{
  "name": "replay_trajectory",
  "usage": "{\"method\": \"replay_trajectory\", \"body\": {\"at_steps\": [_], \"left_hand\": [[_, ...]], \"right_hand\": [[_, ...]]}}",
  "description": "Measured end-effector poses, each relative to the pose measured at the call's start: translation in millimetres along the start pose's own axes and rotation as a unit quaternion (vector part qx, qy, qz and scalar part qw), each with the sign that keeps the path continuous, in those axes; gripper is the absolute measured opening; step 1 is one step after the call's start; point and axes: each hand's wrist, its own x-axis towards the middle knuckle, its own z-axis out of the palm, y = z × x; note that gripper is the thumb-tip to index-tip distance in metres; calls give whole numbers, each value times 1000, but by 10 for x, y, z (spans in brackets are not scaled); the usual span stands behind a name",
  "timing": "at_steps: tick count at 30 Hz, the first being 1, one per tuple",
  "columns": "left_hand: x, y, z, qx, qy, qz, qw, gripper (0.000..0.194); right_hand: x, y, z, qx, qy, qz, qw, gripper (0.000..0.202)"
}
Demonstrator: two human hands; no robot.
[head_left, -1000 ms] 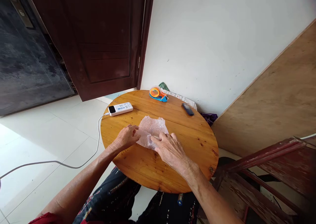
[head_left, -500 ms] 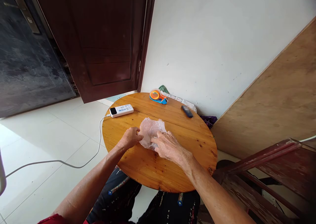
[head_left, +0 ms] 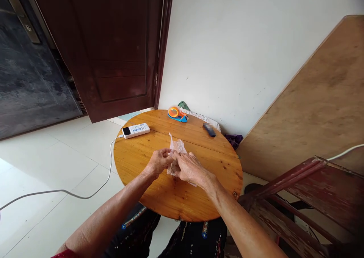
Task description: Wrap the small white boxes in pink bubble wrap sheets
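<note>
A small sheet of bubble wrap (head_left: pixel 178 146) lies on the round wooden table (head_left: pixel 133 155), partly folded, with one edge standing up. My left hand (head_left: pixel 160 161) pinches its left edge between thumb and fingers. From the right, my right hand (head_left: pixel 190 167) bears on the wrap, fingers bent over it and their tips close to those of my left hand. Whatever may lie inside the wrap is hidden by the fingers and the folds.
Behind the wrap stands an orange and blue tape dispenser (head_left: pixel 178 114). A white cabled device (head_left: pixel 136 130) lies at the table's left, a blurred dark object (head_left: pixel 209 130) at the back right. A wooden railing (head_left: pixel 295 174) stands to the right.
My left hand has moved right with the wrap's left edge, folding it over toward my right hand. The wrap now looks narrower. The whole view has shifted slightly.
</note>
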Motion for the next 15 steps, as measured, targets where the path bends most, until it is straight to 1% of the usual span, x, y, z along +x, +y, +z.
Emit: {"method": "replay_trajectory", "body": {"at_steps": [2,4,6,9,10,11,13,15], "left_hand": [[10,23,59,89,-6,31,996,40],[-2,59,109,184,-26,55,981,41],[-30,101,147,270,-53,75,958,36],[-70,154,172,381,-85,102,915,17],[-76,167,169,407,-98,110,901,12],[-77,179,159,426,-115,116,890,11],[-66,201,128,447,-154,117,874,19],[-48,225,101,461,-185,106,861,32]], "right_hand": [[-7,17,-2,16,12,15,1000,44],[-18,44,5,49,29,29,998,48],[-36,83,28,109,43,26,993,49],[-95,175,73,225,59,-19,972,49],[-128,215,84,257,62,-29,964,52],[-170,258,89,280,65,-29,957,57],[-280,356,86,304,75,2,950,67],[-419,461,79,309,87,47,946,66]]}}
